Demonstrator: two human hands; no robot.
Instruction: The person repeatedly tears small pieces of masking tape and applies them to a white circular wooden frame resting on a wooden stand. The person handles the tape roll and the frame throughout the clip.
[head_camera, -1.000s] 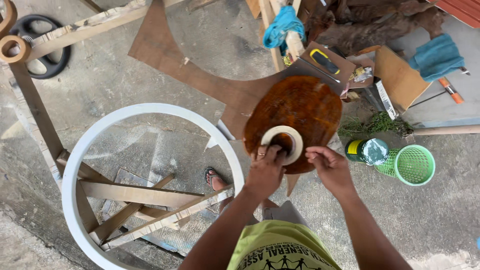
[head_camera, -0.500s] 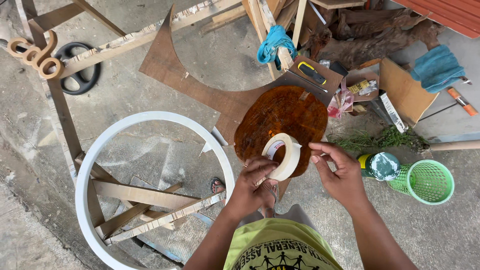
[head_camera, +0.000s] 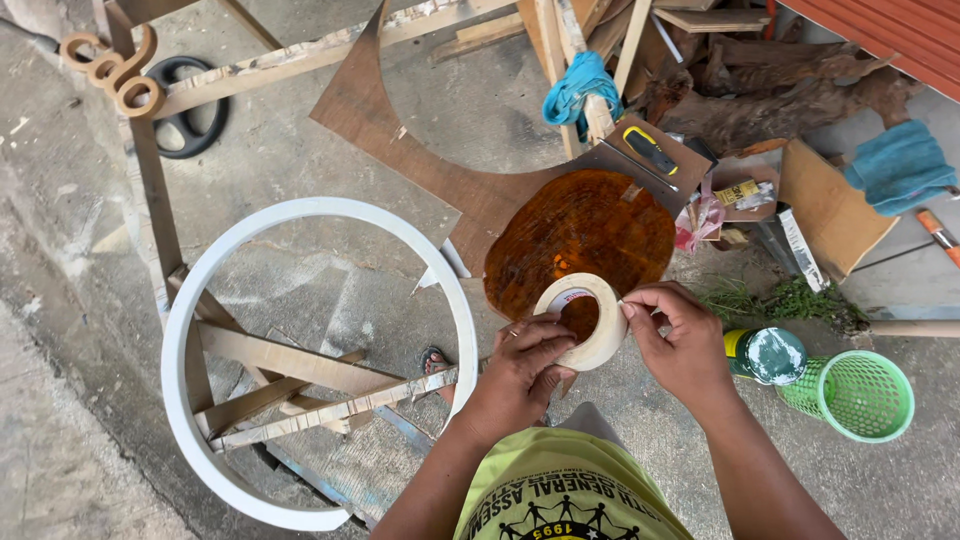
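My left hand (head_camera: 520, 372) grips a roll of cream masking tape (head_camera: 592, 316) from below, fingers curled round its rim. My right hand (head_camera: 682, 340) pinches at the roll's right edge with thumb and forefinger. The roll is held upright over a round orange-brown wooden slab (head_camera: 590, 230). A large white ring (head_camera: 300, 215) lies on the concrete to the left, resting on a rough frame of wooden slats (head_camera: 290, 370).
A cut plywood sheet (head_camera: 370, 110) lies behind the slab. To the right sit a green mesh basket (head_camera: 858, 392), a paint can with a teal lid (head_camera: 772, 354), cardboard (head_camera: 825, 205) and a blue cloth (head_camera: 900, 165). Timber offcuts and a utility knife (head_camera: 652, 150) lie at the back.
The roll has been lifted and turned upright in my left hand. My right hand moved in from beside it to pinch its edge. The view shifted right.
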